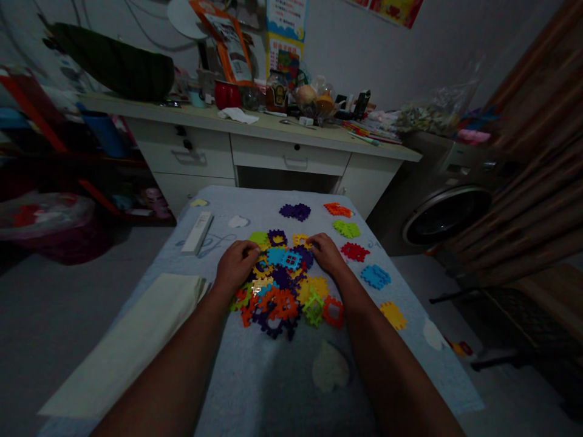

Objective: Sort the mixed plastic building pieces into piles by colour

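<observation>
A heap of colourful interlocking plastic tiles (285, 291) lies in the middle of a table covered with a light blue cloth (273, 376). My left hand (237, 264) rests on the heap's left side with its fingers curled over some tiles. On the heap's far right edge my right hand (325, 252) has its fingers bent down onto a yellow tile (300, 240). Single tiles lie apart: purple (295, 211), orange (337, 210), green (346, 229), red (354, 252), blue (376, 276) and yellow (393, 315).
A folded pale cloth (132, 340) lies at the table's left edge, and a white flat box (197, 232) sits further back. Behind stands a white desk with drawers (273, 152), crowded with jars and packets. A washing machine (444, 209) is at the right.
</observation>
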A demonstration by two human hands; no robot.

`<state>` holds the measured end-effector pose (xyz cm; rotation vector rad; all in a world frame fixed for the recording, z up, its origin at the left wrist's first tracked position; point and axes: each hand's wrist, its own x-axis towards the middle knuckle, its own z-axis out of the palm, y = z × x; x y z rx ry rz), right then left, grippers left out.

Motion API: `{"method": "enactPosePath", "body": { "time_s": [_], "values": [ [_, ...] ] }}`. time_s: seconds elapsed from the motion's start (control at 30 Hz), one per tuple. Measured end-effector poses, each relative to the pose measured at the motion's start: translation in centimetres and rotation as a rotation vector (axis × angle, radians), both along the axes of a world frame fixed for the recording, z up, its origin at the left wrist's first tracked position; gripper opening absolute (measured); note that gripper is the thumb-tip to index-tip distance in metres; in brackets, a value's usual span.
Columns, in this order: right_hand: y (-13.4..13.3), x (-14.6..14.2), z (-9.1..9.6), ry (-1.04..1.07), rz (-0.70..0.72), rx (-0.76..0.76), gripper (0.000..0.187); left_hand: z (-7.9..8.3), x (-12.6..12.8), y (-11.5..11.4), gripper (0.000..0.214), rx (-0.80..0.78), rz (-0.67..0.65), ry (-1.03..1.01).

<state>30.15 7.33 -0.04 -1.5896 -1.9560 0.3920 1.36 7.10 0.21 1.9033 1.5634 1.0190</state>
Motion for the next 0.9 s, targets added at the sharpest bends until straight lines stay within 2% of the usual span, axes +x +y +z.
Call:
{"method": "enactPosePath", "body": {
  "time_s": [0.13,0.27,0.47,0.57,0.73,0.9],
  "values": [
    [-0.03,-0.21,0.06,0.095,-0.043,0.054,0.021,-0.18,-0.01,0.08,0.033,0.011,-0.008,0.001],
    [-0.18,-0.31,0.37,0.204,-0.148,0.095,0.028,-0.25,-0.01,0.16,0.033,0.014,-0.008,-0.013],
    [-0.31,-0.11,0.55,0.211,-0.351,0.137,0.027,-0.38,-0.10,0.24,0.033,0.011,-0.010,-0.008],
    [-0.32,0.10,0.54,0.182,-0.395,0.112,0.026,-0.40,-0.12,0.18,0.033,0.010,-0.014,-0.007],
    [-0.29,0.30,0.50,0.121,-0.331,0.061,0.030,-0.25,-0.08,0.04,0.032,0.004,-0.007,-0.014],
    [-0.57,0.50,0.44,0.030,-0.171,0.000,0.053,-0.22,-0.04,0.05,0.030,0.002,0.003,-0.009]
  ]
}}
